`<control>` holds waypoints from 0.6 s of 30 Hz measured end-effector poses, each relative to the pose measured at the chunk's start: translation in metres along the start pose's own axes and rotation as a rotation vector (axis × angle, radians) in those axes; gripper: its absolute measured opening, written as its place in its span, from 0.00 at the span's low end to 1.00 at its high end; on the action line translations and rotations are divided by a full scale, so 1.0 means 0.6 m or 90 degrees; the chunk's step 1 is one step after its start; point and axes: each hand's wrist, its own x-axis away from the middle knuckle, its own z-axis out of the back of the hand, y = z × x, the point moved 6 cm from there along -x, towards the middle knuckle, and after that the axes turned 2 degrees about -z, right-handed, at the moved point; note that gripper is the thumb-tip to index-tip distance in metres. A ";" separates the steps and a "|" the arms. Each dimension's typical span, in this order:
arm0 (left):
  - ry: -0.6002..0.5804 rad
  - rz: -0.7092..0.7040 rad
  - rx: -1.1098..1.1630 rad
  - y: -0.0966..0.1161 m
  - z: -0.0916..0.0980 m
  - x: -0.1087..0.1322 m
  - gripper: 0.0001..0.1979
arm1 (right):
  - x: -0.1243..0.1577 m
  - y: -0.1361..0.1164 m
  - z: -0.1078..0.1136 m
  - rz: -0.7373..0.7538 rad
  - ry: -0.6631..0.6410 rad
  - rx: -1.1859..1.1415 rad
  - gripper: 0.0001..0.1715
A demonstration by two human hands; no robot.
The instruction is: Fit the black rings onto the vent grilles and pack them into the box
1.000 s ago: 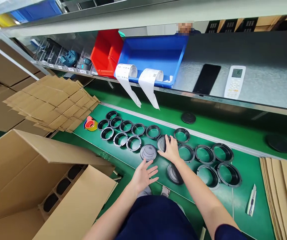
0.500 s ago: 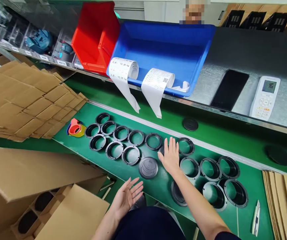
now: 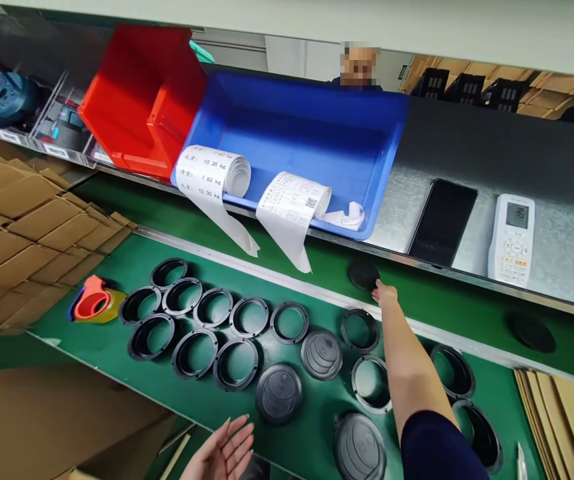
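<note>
My right hand [image 3: 385,293] reaches to the back of the green bench, its fingertips closed on the near edge of a flat black disc [image 3: 363,275]. Palm up and fingers apart, my left hand [image 3: 224,448] hovers at the bench's front edge, holding nothing. Between the hands lie round black vents with louvred faces: one vent [image 3: 279,393] nearest my left hand, another vent [image 3: 321,354] behind it, and a third vent [image 3: 360,447] at the front. Several open black rings [image 3: 249,317] stand in rows to the left. More rings [image 3: 360,330] sit beside my right forearm, which hides part of that group.
A tape dispenser [image 3: 91,303] is at the left end. Above runs a metal shelf with a blue bin [image 3: 297,113], label rolls [image 3: 294,200], a red bin [image 3: 131,100], a phone [image 3: 444,220] and a remote [image 3: 513,237]. Cardboard [image 3: 567,420] stands right; a person is beyond.
My right hand has moved from flat over a vent to the disc at the back, uncovering that vent. My left hand stays open near the front edge. The view has shifted.
</note>
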 end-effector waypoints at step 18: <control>-0.531 -0.134 0.058 -0.056 -0.287 0.114 0.33 | 0.567 0.140 0.098 0.141 -0.575 -0.246 0.20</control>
